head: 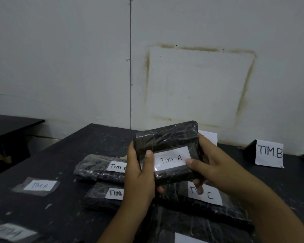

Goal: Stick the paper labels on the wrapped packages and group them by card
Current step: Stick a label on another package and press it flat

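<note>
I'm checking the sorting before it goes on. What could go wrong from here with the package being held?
The TIM A label may lift where both thumbs press only its ends. The TIM A card is not readable; the card behind the package is hidden, so it might land by the TIM B card.

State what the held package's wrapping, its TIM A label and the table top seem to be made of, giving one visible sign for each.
Held package: dark block under glossy clear film, probably plastic; it wrinkles and glints.
TIM A label: matte white paper with handwritten ink.
Table top: hard matte black board, scuffed pale; material uncertain.
</note>
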`<state>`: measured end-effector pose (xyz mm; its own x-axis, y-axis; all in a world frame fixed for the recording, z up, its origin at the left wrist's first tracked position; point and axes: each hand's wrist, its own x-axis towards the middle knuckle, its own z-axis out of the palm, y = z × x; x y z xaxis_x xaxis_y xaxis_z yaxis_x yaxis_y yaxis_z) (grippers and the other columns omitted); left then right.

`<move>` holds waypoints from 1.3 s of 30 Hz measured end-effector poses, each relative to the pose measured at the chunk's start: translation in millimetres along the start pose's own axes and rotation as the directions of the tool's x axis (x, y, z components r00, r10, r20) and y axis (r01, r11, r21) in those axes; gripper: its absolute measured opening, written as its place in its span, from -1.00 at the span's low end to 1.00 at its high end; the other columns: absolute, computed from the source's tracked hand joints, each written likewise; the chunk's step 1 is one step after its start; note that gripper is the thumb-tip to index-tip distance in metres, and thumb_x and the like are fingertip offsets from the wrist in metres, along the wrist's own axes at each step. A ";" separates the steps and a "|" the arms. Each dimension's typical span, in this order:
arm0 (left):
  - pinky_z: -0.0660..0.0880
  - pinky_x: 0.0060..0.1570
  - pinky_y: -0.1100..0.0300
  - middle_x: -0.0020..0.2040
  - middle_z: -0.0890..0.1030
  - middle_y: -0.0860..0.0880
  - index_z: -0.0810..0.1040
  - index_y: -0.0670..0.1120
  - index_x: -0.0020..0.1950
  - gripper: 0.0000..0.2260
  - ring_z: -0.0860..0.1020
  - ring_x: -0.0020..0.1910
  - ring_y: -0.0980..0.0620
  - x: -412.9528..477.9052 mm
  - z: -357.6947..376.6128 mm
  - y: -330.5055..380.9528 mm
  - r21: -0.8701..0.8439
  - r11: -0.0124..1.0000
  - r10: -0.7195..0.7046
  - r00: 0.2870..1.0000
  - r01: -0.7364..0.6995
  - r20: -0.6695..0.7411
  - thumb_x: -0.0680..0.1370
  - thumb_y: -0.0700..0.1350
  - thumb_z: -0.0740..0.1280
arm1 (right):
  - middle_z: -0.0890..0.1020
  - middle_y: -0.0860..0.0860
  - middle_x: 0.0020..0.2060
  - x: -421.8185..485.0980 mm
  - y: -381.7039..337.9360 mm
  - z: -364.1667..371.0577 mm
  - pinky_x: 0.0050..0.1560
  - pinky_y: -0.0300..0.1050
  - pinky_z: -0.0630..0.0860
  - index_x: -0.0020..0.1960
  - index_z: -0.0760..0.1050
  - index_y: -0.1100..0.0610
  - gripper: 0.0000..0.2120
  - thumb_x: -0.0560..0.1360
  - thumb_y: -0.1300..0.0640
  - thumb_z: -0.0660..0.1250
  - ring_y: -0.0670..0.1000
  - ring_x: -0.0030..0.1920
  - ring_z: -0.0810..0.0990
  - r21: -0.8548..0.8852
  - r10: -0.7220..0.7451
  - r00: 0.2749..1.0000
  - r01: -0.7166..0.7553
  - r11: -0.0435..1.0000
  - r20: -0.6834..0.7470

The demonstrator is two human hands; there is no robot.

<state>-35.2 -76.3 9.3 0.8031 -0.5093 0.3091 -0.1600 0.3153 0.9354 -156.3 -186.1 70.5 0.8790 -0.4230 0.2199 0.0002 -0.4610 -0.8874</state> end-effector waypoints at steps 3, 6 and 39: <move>0.33 -0.66 0.32 -0.22 0.64 -0.03 0.26 0.30 0.33 -0.66 0.50 -0.60 0.10 2.8 -2.4 -0.8 0.001 1.000 -0.019 0.999 0.019 0.035 0.59 0.03 0.18 | 0.64 -0.02 -0.23 0.1 1.6 -7.7 -0.33 0.01 0.58 0.29 0.34 -0.24 -0.46 0.55 0.36 0.15 0.14 -0.36 0.58 0.097 0.066 0.997 -0.070 0.993 0.040; 0.37 -0.61 0.29 -0.24 0.66 0.08 0.24 0.37 0.30 -0.61 0.51 -0.56 0.05 1.4 -3.2 3.3 -0.039 0.998 -0.050 0.993 0.055 0.109 0.51 0.17 0.24 | 0.65 0.04 -0.15 1.3 2.6 -3.5 -0.37 0.01 0.59 0.15 0.46 -0.17 -0.64 0.53 0.26 0.24 0.11 -0.34 0.63 0.158 0.105 0.994 -0.098 0.983 -0.037; 0.50 -0.44 0.29 -0.05 0.63 0.13 0.35 0.40 0.15 -0.52 0.64 -0.26 0.20 -1.5 -1.7 5.7 -0.017 0.994 -0.105 0.994 0.105 0.016 0.28 0.25 0.40 | 0.64 -0.03 -0.26 12.7 22.0 20.6 -0.29 -0.04 0.54 -0.06 0.55 -0.01 -0.84 0.57 0.06 0.19 0.06 -0.21 0.60 -0.078 -0.089 0.898 0.062 0.995 -0.432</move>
<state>-36.3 -72.4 13.8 0.8061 -0.5525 0.2119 -0.0649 0.2734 0.9597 -135.4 -185.5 45.5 0.5831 -0.6752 0.4517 0.0174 -0.5455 -0.8379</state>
